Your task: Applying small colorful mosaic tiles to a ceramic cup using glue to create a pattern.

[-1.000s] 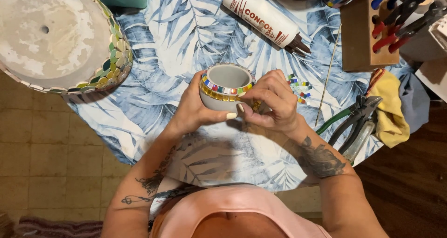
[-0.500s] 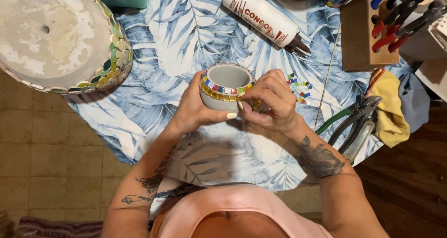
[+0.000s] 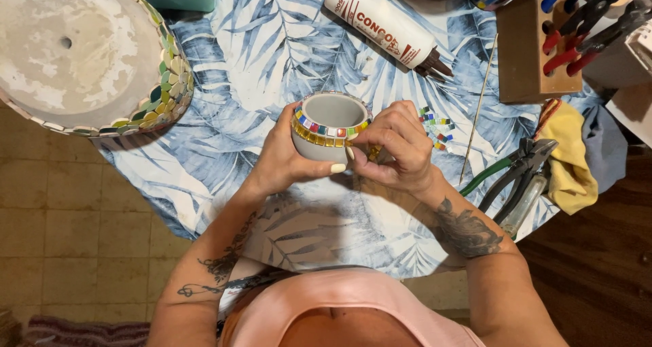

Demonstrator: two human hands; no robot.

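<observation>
A small grey cement pot [image 3: 331,116] with a band of coloured mosaic tiles and a row of gold tiles under its rim is held above the table. My left hand [image 3: 285,158] cups it from the left and below, thumb across its front. My right hand [image 3: 396,147] presses its fingertips against the pot's right side at the gold row. Loose coloured tiles [image 3: 435,126] lie on the cloth just right of my right hand.
A blue leaf-print cloth [image 3: 272,62] covers the table. A large mosaic-edged pot [image 3: 81,55] lies at the left. A white glue tube [image 3: 384,28], a thin wooden stick [image 3: 479,109], green-handled nippers [image 3: 513,170], a yellow rag [image 3: 567,157] and a wooden tool block [image 3: 533,48] lie to the right.
</observation>
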